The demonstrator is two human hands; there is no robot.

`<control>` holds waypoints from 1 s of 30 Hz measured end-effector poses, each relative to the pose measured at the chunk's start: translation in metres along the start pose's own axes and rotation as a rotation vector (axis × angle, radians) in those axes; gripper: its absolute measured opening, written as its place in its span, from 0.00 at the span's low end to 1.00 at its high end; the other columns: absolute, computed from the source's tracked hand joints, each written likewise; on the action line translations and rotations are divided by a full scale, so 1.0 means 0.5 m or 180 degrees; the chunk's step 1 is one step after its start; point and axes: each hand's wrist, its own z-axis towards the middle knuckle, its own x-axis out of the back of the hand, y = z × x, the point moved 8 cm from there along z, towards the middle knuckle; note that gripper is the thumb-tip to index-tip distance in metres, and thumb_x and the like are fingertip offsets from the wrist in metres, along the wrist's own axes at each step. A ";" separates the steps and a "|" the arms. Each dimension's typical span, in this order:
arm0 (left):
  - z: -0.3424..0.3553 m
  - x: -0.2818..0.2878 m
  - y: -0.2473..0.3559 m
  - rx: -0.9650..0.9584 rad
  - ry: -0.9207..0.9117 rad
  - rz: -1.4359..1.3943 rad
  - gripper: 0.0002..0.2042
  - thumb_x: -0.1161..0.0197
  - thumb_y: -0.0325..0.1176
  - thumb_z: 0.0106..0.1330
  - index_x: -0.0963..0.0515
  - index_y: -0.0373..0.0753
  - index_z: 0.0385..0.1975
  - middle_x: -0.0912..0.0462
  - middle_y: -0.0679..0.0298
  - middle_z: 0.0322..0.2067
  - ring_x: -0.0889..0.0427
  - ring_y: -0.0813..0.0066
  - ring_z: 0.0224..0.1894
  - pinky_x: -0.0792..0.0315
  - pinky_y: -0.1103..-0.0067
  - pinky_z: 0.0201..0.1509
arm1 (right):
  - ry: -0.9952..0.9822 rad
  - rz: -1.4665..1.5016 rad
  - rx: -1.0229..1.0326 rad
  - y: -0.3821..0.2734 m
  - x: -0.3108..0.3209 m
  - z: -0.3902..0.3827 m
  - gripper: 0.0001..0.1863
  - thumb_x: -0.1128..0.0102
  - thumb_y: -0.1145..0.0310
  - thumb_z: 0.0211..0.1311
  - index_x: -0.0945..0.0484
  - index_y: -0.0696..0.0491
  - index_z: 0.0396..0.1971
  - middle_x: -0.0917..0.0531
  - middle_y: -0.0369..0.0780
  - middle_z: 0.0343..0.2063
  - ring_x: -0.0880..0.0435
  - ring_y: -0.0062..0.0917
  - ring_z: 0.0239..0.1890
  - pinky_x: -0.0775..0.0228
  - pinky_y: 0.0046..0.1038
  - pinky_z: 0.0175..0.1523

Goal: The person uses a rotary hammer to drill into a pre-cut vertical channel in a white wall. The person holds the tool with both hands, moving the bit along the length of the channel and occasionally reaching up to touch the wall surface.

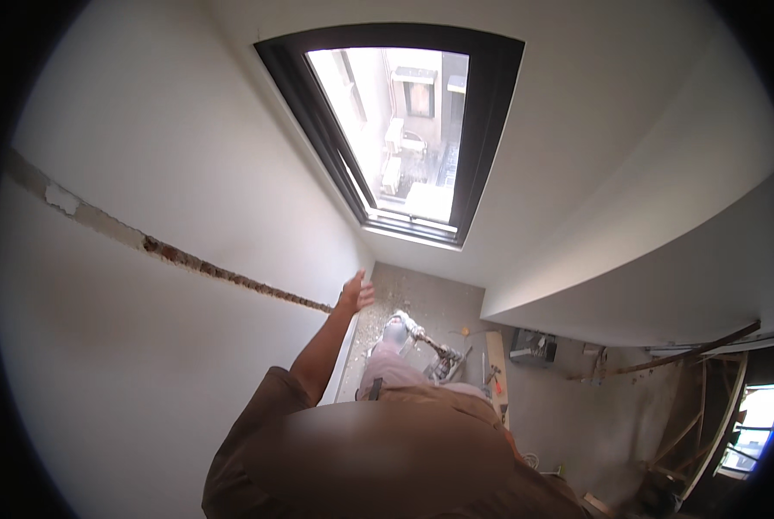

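My left hand (356, 294) reaches forward beside the left wall, close to the far end of a groove (231, 275) cut into it. Its fingers are stretched out and nothing shows in them. Rough brownish masonry lies bare inside the groove, which runs slanting across the white wall (127, 363). Below the hand, a dusty tool-like object (441, 359) rests on the floor near my foot (395, 330); its exact kind is hard to make out. My right hand is out of sight.
A dark-framed window (495, 130) stands ahead in the far wall. Crumbs of debris (369, 320) lie along the left wall's foot. To the right are a wooden board (495, 363), a dark open case (534, 346) and a long brown strip (690, 359). Timber pieces (707, 424) stand farther right.
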 end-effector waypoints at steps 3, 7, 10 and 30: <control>0.069 -0.150 0.226 -0.0456 -0.0494 -0.0363 0.42 0.43 0.58 0.60 0.54 0.43 0.68 0.45 0.47 0.64 0.42 0.51 0.65 0.43 0.52 0.63 | 0.0130 -0.0063 0.0096 -0.016 -0.012 0.004 0.38 0.36 0.45 0.47 0.28 0.58 0.52 0.20 0.48 0.44 0.20 0.38 0.44 0.29 0.36 0.48; 0.125 -0.333 0.494 -0.1047 -0.0834 -0.0596 0.42 0.44 0.58 0.60 0.54 0.39 0.67 0.45 0.45 0.63 0.42 0.50 0.65 0.43 0.52 0.62 | 0.0329 -0.0139 0.0145 -0.047 -0.030 -0.006 0.37 0.36 0.45 0.48 0.28 0.59 0.52 0.20 0.48 0.43 0.20 0.38 0.44 0.29 0.36 0.48; 0.215 -0.386 0.627 -0.1266 -0.0656 -0.0873 0.43 0.41 0.58 0.57 0.54 0.45 0.67 0.43 0.48 0.63 0.40 0.46 0.63 0.41 0.49 0.60 | 0.0480 -0.0227 0.0143 -0.063 -0.050 -0.011 0.37 0.36 0.45 0.48 0.28 0.59 0.51 0.20 0.48 0.43 0.20 0.37 0.44 0.29 0.36 0.48; 0.555 -0.551 0.761 -0.1461 -0.1757 -0.1736 0.55 0.41 0.75 0.41 0.52 0.49 0.67 0.48 0.60 0.66 0.48 0.58 0.67 0.45 0.42 0.61 | 0.0864 0.0061 -0.0421 -0.100 -0.194 -0.028 0.36 0.36 0.46 0.48 0.27 0.60 0.50 0.20 0.48 0.42 0.19 0.37 0.44 0.29 0.36 0.48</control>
